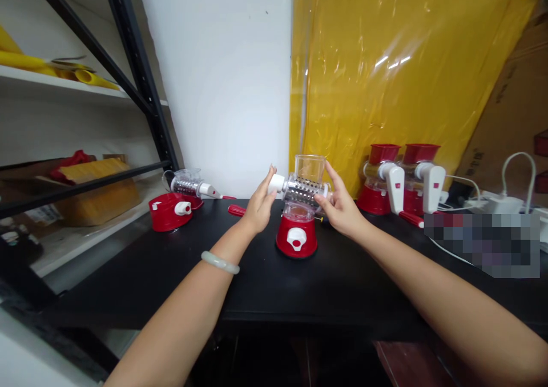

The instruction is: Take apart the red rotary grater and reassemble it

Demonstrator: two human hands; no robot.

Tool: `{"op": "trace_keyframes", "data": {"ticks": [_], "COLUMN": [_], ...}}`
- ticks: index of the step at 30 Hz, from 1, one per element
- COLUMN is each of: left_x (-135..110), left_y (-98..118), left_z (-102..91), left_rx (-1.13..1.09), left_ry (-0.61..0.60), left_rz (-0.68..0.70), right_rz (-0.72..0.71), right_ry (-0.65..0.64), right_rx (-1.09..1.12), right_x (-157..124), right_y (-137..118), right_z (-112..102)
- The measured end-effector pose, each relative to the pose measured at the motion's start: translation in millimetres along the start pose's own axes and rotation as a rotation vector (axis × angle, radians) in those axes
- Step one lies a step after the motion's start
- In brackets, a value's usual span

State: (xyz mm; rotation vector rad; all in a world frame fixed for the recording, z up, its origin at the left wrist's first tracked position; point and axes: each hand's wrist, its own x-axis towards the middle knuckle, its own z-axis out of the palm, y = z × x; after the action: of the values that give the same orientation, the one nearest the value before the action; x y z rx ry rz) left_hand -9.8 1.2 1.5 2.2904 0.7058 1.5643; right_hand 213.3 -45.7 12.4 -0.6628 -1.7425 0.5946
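Note:
A rotary grater with a red base, a clear hopper and a metal drum stands in the middle of the black table. My left hand pinches the white cap at the drum's left end. My right hand grips the clear body at its right side, fingers curled round it. A pale bangle sits on my left wrist.
A second red base with a loose clear body and drum lies at the left. Two assembled red and white graters stand at the right before yellow plastic sheeting. A red handle lies behind. Shelving is left, power strip right.

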Motion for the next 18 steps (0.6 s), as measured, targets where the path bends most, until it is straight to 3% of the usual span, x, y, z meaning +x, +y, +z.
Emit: {"op": "trace_keyframes", "data": {"ticks": [6,11,15,18], "left_x": [4.7,9.7,13.8,14.9], "left_y": [0.7,0.9,7.1,8.1], "left_z": [-2.2,-7.8,-9.9,-8.7], "left_rx": [0.022,-0.186,-0.370,-0.401], "left_ry": [0.041,0.029,0.021,0.028], "left_rz": [-0.150,-0.215,-0.344,-0.379], "right_rz": [-0.085,-0.107,-0.116,-0.107], "right_ry": [0.019,0.017,0.010,0.003], "right_rx": [-0.053,-0.081,-0.138,-0.167], "right_x": [3.5,4.7,5.7,5.8], "right_y": [1.4,1.5,5.2,6.2], "right_z": [2.5,2.5,0.7,0.6]}}
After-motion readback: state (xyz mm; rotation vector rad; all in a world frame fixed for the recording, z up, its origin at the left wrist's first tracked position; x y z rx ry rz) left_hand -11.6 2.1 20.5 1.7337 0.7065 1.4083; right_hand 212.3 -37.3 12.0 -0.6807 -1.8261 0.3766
